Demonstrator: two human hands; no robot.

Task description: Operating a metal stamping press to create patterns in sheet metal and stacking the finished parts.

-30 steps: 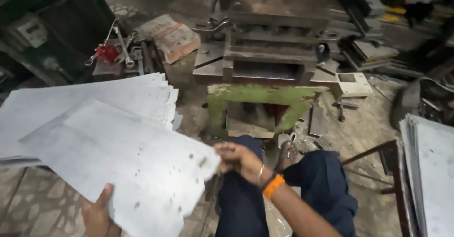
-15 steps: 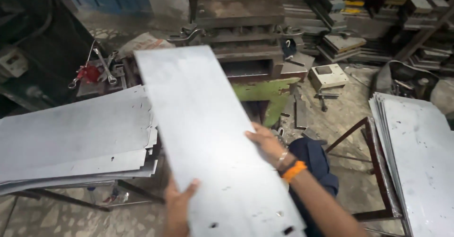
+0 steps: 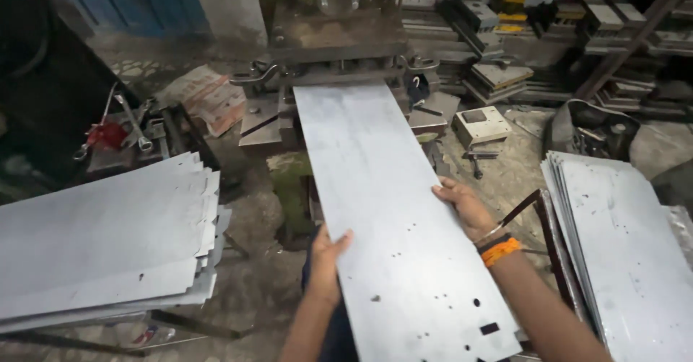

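Both hands grip one long metal sheet (image 3: 382, 210), left hand (image 3: 328, 257) and right hand (image 3: 465, 207) pinching opposite edges, its far end at the press (image 3: 336, 41); level, even pressure should keep it square.

A long metal sheet (image 3: 390, 210) runs from near centre to the far press (image 3: 336, 41); sheet stacks lie left (image 3: 101, 239) and right (image 3: 621, 254).

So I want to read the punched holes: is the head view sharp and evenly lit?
Head view: the metal sheet is fairly sharp with soft sheen and no harsh glare; its holes show near the right hand; the left background is dark.
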